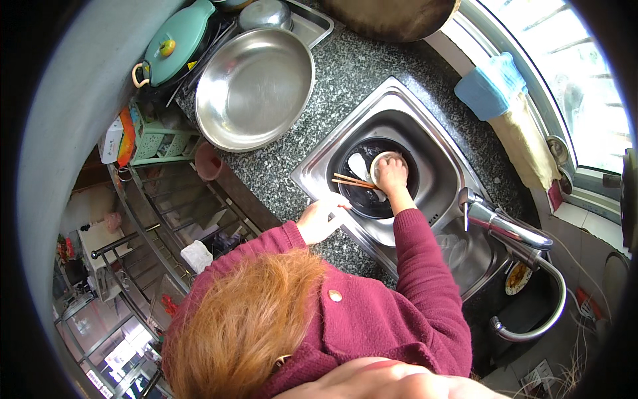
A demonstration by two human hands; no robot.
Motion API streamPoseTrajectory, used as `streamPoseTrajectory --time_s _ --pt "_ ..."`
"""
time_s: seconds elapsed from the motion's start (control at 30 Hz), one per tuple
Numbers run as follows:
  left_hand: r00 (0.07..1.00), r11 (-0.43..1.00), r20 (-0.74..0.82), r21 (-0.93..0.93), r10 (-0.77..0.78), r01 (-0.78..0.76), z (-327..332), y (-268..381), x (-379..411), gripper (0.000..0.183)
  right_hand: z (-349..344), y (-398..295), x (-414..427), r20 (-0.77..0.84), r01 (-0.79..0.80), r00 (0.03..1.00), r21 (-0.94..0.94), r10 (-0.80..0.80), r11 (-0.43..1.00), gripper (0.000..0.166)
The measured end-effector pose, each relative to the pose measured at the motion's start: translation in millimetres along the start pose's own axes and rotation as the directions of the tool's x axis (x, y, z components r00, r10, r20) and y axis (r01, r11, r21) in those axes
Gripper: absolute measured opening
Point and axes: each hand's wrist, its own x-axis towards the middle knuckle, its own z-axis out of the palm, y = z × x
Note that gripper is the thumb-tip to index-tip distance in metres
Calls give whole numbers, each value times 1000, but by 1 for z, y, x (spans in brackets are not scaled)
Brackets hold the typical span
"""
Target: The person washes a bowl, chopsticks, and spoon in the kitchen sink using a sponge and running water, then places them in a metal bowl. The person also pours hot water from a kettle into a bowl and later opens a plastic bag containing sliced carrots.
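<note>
My right hand (392, 175) reaches into a small light-coloured bowl (375, 162), with its palm over the rim; its fingertips are partly hidden, and I cannot tell whether they grip anything. The bowl sits inside a round black basin (414, 192) in the stainless steel sink (423, 127). A white spoon or scoop (357, 163) and a pair of wooden chopsticks (353, 182) also lie in the black basin, which seems to contain water. At the sink's near left rim is my left hand (321, 219), thumb and fingers apart, holding nothing that I can see.
A chrome faucet (508, 229) stands right of the sink. On the granite counter (344, 65) sits a large steel pan (254, 90), near a teal-lidded pot (182, 37). A blue cloth (491, 85) hangs by the window. Metal railings (149, 224) lie below left.
</note>
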Motion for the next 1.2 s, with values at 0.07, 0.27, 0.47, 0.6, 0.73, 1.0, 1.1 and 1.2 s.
streamPoseTrajectory --time_s 0.07,0.27,0.47,0.6,0.73,1.0,1.1,1.2 --pt "998 998 0 32 56 -56 2 0 24 26 7 7 -1 -68 168 984 31 -165 985 25" --pt "997 1000 -78 8 -3 4 56 -67 141 49 12 10 -2 -13 -59 998 359 68 932 27" --pt "836 794 141 -263 -530 548 110 -124 231 59 8 1 -5 -179 -112 963 416 202 903 30" --pt "901 919 349 377 -258 117 132 -112 242 43 67 12 24 224 -139 873 966 434 -220 30" --pt "971 942 222 336 -93 13 106 -61 200 37 13 -12 7 343 38 920 406 191 -913 40" --pt "944 973 265 171 -197 155 103 -120 239 42 25 13 12 363 -359 931 889 -39 -284 44" --pt "926 872 346 487 -149 -42 79 -80 225 47 -28 23 -4 293 169 936 117 -197 979 39" --pt "830 847 241 -52 -503 529 80 -49 214 45 -9 38 16 -91 117 990 155 -104 981 23"
